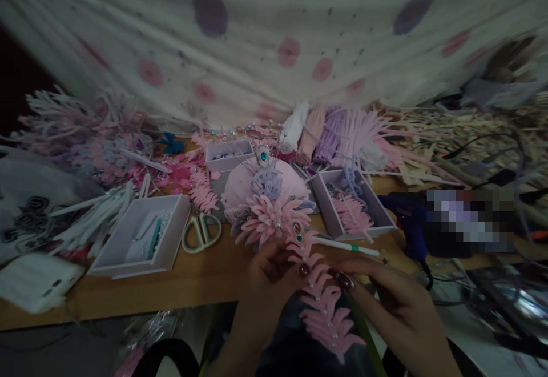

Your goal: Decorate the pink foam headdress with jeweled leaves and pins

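A long pink foam leaf strip [326, 307] with small beads runs down from the table edge between both my hands. My left hand [268, 285] pinches its upper part near a teal jewel. My right hand [385, 297] grips the strip's right edge with dark-nailed fingers. Just above sits a pink foam flower [272, 221] with a lilac and pink ornament [265, 180] behind it, topped by a teal gem.
On the wooden table [205, 277] lie green-handled scissors [201, 231], a white box [141, 237] at the left, a box of pink leaves [353, 205], a blue glue gun [409, 217], a white pen [346, 245] and piles of foam cut-outs. A spotted cloth [274, 34] hangs behind.
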`<state>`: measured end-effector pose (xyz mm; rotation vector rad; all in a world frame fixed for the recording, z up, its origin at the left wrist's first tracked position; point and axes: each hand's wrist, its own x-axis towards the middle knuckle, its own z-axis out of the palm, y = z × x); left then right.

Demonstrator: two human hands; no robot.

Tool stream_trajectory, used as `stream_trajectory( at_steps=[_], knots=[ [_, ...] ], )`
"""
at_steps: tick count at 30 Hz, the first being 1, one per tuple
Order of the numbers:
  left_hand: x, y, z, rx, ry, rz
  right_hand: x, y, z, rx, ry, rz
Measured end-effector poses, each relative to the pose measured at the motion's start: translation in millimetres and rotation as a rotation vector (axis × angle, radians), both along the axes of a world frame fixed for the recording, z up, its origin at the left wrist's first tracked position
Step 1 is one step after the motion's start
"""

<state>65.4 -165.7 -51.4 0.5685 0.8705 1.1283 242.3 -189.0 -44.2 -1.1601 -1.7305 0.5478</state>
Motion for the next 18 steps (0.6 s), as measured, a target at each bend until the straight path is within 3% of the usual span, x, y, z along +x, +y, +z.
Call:
stream_trajectory(
  at_steps=[5, 12, 15, 18],
  knots=[
    [1.3, -0.3, 5.4, -0.001, 0.018, 0.013, 7.7, -4.7, -6.5, -0.155, 0.066, -0.053],
    [3.9, -4.3, 11.4, 0.013, 0.083, 0.133, -2.5, -10.3, -4.1, -0.337, 0.394, 0.071],
    [4.8, -5.4, 9.2, 0.043, 0.097, 0.141, -7.2, -9.5, 0.3, -0.401, 0.416, 0.095],
    [4.0, -6.2, 8.6, 0.116, 0.125, 0.117, -7.6, -8.7, -0.4, -0.371, 0.365, 0.054]
  ],
)
